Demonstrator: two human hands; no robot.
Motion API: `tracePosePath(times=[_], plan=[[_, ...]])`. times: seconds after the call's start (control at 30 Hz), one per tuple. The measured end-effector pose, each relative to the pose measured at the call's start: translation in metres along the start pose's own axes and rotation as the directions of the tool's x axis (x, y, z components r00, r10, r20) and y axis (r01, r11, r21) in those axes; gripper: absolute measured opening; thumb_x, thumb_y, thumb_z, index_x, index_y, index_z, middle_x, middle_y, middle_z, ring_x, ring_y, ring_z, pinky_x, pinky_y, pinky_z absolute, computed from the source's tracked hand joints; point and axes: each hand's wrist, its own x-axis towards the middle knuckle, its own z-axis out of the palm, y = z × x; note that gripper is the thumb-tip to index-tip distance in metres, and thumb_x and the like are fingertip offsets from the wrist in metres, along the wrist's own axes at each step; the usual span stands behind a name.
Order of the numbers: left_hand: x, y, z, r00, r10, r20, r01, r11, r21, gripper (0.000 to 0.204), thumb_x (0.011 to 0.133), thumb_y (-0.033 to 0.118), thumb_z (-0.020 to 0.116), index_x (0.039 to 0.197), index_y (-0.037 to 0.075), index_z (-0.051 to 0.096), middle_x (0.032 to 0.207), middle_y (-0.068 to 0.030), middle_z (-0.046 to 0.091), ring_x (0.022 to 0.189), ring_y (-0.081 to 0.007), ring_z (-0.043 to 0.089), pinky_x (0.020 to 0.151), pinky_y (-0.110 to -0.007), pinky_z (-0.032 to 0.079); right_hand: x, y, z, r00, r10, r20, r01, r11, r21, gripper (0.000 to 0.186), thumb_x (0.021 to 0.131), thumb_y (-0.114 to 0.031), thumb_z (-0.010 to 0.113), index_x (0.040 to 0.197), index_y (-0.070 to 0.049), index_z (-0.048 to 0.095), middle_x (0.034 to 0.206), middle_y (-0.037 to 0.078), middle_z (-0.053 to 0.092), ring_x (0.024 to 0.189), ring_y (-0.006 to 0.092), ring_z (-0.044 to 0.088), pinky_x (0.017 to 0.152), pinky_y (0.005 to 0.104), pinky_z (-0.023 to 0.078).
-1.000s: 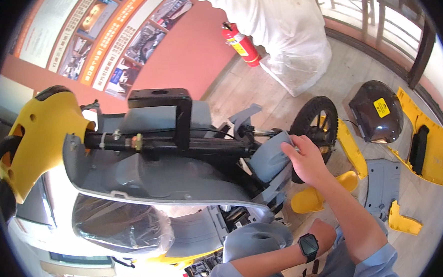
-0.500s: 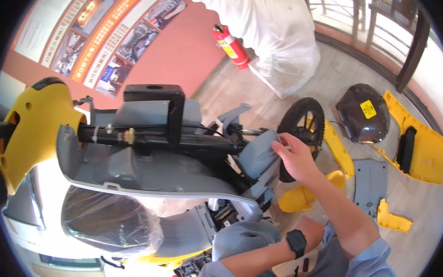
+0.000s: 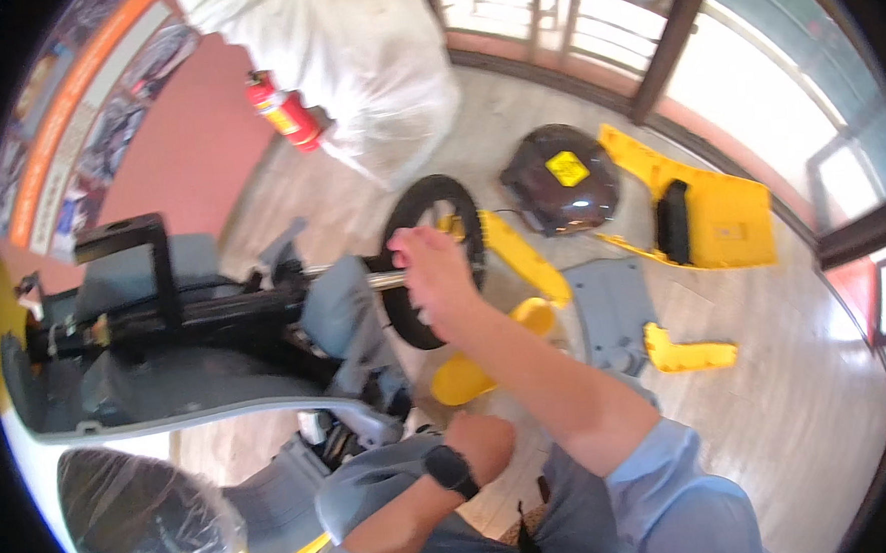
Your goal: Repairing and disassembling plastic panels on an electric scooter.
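Before the round black wheel (image 3: pixel 476 243) curls the right hand (image 3: pixel 435 282), its grip, like the left hand's (image 3: pixel 482 443), unclear.

the pale floor (image 3: pixel 788 359), plank-patterned, carries several loose parts. at the far right lie a dark shell (image 3: pixel 565 205) and, just right of it, a yellow panel (image 3: pixel 740 211). nearer are a yellow strip (image 3: pixel 524 259), a grey panel (image 3: pixel 607 298), a small bent yellow piece (image 3: pixel 688 354) and a rounded yellow part (image 3: pixel 460 380), partly behind an arm. far left stands a red extinguisher (image 3: pixel 290 119).
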Motion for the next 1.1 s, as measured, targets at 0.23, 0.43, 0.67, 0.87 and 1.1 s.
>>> tracePosePath(times=[0.23, 0.43, 0.67, 0.87, 1.1], plan=[[-0.008, -0.003, -0.016, 0.999, 0.034, 0.019, -0.036, 0.994, 0.101, 0.023, 0.085, 0.022, 0.06, 0.072, 0.008, 0.072, 0.068, -0.0131, 0.069, 0.064, -0.0318, 0.071, 0.059, -0.044, 0.055, -0.012, -0.025, -0.01, 0.991, 0.079, 0.106, -0.078, 0.997, -0.008, 0.024, 0.097, -0.035, 0.059, 0.087, -0.013, 0.061, 0.073, -0.004, 0.053, 0.059, 0.0077, 0.045, 0.05, 0.0255, 0.033], [-0.007, 0.013, -0.011, 0.997, 0.014, -0.076, -0.013, 1.0, 0.012, 0.013, 0.081, 0.012, 0.062, 0.075, 0.005, 0.071, 0.073, -0.0164, 0.071, 0.068, -0.0335, 0.072, 0.062, -0.045, 0.057, -0.028, -0.058, -0.047, 0.992, 0.041, 0.121, -0.036, 0.998, -0.041, 0.018, 0.089, -0.034, 0.069, 0.087, -0.018, 0.06, 0.076, -0.007, 0.054, 0.066, 0.0062, 0.048, 0.057, 0.0253, 0.038], [-0.006, 0.027, 0.005, 0.989, -0.002, -0.145, 0.006, 1.0, 0.027, 0.011, 0.079, 0.009, 0.062, 0.077, 0.002, 0.071, 0.079, -0.0173, 0.071, 0.072, -0.034, 0.072, 0.058, -0.045, 0.054, -0.041, -0.061, -0.061, 0.99, 0.083, 0.111, -0.08, 0.996, -0.03, 0.018, 0.095, -0.029, 0.061, 0.082, -0.018, 0.058, 0.069, -0.007, 0.051, 0.059, 0.0053, 0.045, 0.051, 0.0231, 0.033], [0.017, 0.029, 0.033, 0.971, 0.034, -0.237, -0.035, 0.999, 0.001, 0.017, 0.084, 0.012, 0.057, 0.081, 0.006, 0.073, 0.08, -0.0169, 0.072, 0.074, -0.0334, 0.072, 0.061, -0.045, 0.055, -0.051, -0.072, -0.072, 0.985, 0.037, 0.167, -0.025, 0.997, -0.069, 0.017, 0.096, -0.03, 0.06, 0.085, -0.017, 0.059, 0.072, -0.007, 0.05, 0.058, 0.0046, 0.041, 0.049, 0.0222, 0.03], [-0.012, 0.026, 0.005, 0.994, 0.04, -0.103, -0.04, 0.999, 0.006, 0.018, 0.084, 0.014, 0.057, 0.083, 0.007, 0.074, 0.081, -0.0162, 0.072, 0.077, -0.0342, 0.072, 0.062, -0.046, 0.056, -0.043, -0.104, -0.075, 0.994, 0.008, 0.112, -0.017, 0.997, 0.076, 0.019, 0.101, -0.029, 0.057, 0.091, -0.013, 0.06, 0.072, -0.006, 0.052, 0.054, 0.0061, 0.038, 0.047, 0.024, 0.027]])
